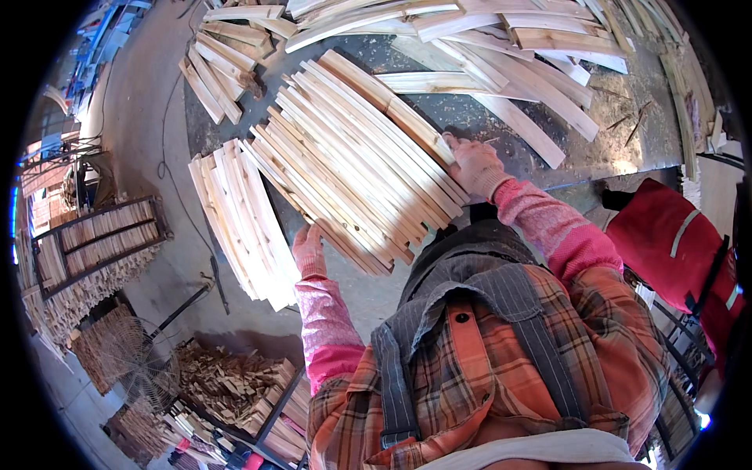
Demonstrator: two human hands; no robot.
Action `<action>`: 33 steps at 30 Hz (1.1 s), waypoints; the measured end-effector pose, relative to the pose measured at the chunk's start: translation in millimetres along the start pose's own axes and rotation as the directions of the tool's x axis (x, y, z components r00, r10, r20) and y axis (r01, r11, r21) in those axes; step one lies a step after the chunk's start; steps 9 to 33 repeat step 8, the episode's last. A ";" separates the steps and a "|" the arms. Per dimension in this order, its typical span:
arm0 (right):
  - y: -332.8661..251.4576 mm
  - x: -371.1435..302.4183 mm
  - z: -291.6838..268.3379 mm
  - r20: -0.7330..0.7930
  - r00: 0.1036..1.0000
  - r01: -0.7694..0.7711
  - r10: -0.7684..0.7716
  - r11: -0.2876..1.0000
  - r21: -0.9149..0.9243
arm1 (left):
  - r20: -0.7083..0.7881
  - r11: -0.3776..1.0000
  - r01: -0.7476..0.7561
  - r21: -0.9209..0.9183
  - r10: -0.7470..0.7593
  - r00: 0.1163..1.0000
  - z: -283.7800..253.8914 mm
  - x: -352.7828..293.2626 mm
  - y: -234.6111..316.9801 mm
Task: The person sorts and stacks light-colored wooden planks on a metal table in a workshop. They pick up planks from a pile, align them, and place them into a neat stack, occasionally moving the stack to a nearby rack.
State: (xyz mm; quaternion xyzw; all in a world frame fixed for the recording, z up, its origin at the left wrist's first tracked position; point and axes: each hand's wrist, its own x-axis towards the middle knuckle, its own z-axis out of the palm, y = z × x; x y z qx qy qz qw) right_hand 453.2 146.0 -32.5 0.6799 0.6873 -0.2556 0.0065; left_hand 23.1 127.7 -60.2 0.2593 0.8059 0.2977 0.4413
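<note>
A wide row of pale wooden slats (352,153) lies side by side on the dark worktable, slanting from upper left to lower right. My right hand (475,164), in a pinkish knit glove, is closed on the row's right edge near its lower end. On the opposite side, my left hand (309,251), gloved the same way, has its fingers close together against the outermost slats; its fingertips are partly hidden. Left of that hand sits a smaller row of pale slats (244,223), apart from the wide row at its near end.
Loose boards (501,63) lie heaped across the table's far side, with shorter pieces (223,66) at far left. Someone in red clothing (670,243) is close on my right. A fan (141,364), a rack of wood (102,243) and a scrap pile (235,384) stand at left.
</note>
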 end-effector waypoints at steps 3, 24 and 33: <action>-13.3 16.7 -1.7 -0.013 1.000 -0.013 0.011 0.996 -0.087 | 0.013 1.000 0.005 0.011 -0.005 1.000 -3.5 -1.8 1.8; -28.4 34.8 -16.8 0.083 0.996 -0.017 0.036 0.974 -0.227 | 0.037 0.999 0.021 0.028 -0.022 0.999 -9.3 0.8 -13.3; -28.4 34.8 -16.8 0.083 0.996 -0.017 0.036 0.974 -0.227 | 0.037 0.999 0.021 0.028 -0.022 0.999 -9.3 0.8 -13.3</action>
